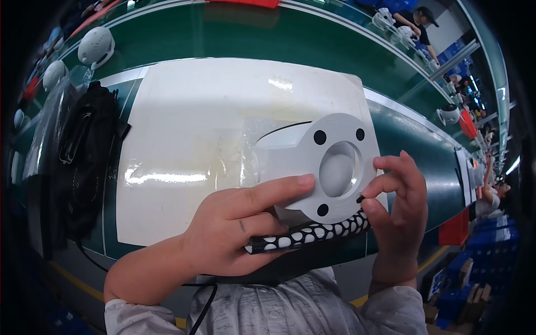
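A white plastic housing point(279, 162) lies tilted in front of me, its round ring-shaped base point(341, 124) turned up toward me. Three black round pads sit on the ring, one of them the upper-left pad point(320, 137). My left hand point(237, 231) grips the housing, index finger stretched along the base and the other fingers curled below. My right hand point(399, 206) pinches a small black pad point(360, 198) at the ring's lower right edge. Below the base, by my left fingers, runs a black strip with white ovals point(312, 234); my left hand partly hides its end.
Under the housing lies a white board point(184, 111) on a green bench. A black bag point(84, 151) and clear plastic wrap point(47, 134) are at the left. White rounded devices point(96, 46) stand on the far green conveyor point(184, 33). A co-worker point(416, 25) is at the far right.
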Tool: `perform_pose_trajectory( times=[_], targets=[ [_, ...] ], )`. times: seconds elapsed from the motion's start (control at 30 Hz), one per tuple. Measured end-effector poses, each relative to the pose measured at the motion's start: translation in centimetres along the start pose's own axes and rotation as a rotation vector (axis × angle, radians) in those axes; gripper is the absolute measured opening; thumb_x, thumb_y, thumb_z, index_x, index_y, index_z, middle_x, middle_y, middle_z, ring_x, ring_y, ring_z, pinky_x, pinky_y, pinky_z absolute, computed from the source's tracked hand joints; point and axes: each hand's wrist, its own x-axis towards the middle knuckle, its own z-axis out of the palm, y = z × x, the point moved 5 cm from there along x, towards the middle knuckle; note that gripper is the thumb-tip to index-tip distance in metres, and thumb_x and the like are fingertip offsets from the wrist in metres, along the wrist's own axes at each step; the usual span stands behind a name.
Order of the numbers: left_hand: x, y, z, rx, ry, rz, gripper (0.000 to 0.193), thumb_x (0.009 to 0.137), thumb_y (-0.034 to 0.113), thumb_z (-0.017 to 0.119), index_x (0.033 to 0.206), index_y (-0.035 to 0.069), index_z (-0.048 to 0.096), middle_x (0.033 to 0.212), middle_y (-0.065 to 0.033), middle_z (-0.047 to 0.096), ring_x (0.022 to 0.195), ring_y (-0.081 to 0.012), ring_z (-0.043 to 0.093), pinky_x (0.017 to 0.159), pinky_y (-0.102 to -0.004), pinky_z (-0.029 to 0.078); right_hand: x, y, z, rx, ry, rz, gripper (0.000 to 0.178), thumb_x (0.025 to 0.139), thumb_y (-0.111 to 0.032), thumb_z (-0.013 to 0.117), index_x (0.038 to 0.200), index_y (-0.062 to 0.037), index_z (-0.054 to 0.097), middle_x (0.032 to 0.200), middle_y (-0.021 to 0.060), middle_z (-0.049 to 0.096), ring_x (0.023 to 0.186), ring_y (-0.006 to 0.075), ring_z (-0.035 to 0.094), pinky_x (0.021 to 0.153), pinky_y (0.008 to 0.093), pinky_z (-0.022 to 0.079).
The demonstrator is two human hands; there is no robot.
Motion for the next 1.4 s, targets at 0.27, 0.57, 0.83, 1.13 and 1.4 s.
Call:
perform_pose_trajectory(
  times=[0.27,0.57,0.83,1.13,1.4],
  targets=[
    [-0.2,-0.4,0.0,0.003,-0.010,-0.001,0.017,0.062,0.011,0.067,0.066,0.005,0.051,0.121,-0.0142,0.047,0.086,-0.0243,0.059,0.065,-0.0270,0.048,-0.8,-1.2,-0.3,-0.221,0.051,-0.150,0.029,0.071,-0.006,0.060,0.098,-0.0107,0.053,0.083,-0.0025,0.060,0.085,0.0154,0.055,0.096,0.0463,0.019],
    [0.1,-0.3,0.0,-0.006,-0.003,-0.003,0.017,0.062,0.011,0.067,0.067,0.005,0.051,0.121,-0.0137,0.047,0.086,-0.0247,0.059,0.065,-0.0269,0.048,-1.5,-3.0,-0.2,-0.496,-0.088,-0.200,0.036,0.069,-0.009,0.065,0.102,-0.0129,0.055,0.093,-0.0042,0.059,0.075,0.0107,0.053,0.091,0.0429,0.029],
    [-0.3,-0.5,-0.4,-0.042,0.032,-0.016,0.017,0.063,0.009,0.067,0.069,0.004,0.052,0.120,-0.0155,0.047,0.093,-0.0274,0.058,0.068,-0.0283,0.048,0.1,-3.6,-0.6,-0.562,-0.211,-0.187,0.041,0.064,-0.017,0.068,0.103,-0.0123,0.056,0.095,-0.0004,0.058,0.077,0.0133,0.055,0.089,0.0437,0.030],
    [-0.9,-1.1,-0.8,-0.014,-0.007,-0.043,0.017,0.063,0.010,0.069,0.072,0.004,0.056,0.119,-0.0119,0.048,0.089,-0.0247,0.059,0.068,-0.0278,0.048,5.3,0.1,0.6,-0.111,-0.199,-0.270,0.073,0.060,-0.041,0.069,0.119,-0.0048,0.044,0.121,0.0148,0.043,0.114,0.0321,0.037,0.096,0.0405,0.024],
    [-1.5,-1.6,-1.4,0.026,-0.021,-0.017,0.016,0.065,0.012,0.068,0.075,0.006,0.057,0.119,-0.0093,0.049,0.082,-0.0223,0.059,0.067,-0.0272,0.048,9.9,-1.6,2.1,-0.192,-0.412,-0.437,0.080,0.050,-0.041,0.076,0.114,-0.0038,0.048,0.109,0.0139,0.049,0.105,0.0276,0.044,0.089,0.0359,0.034]
  ],
)
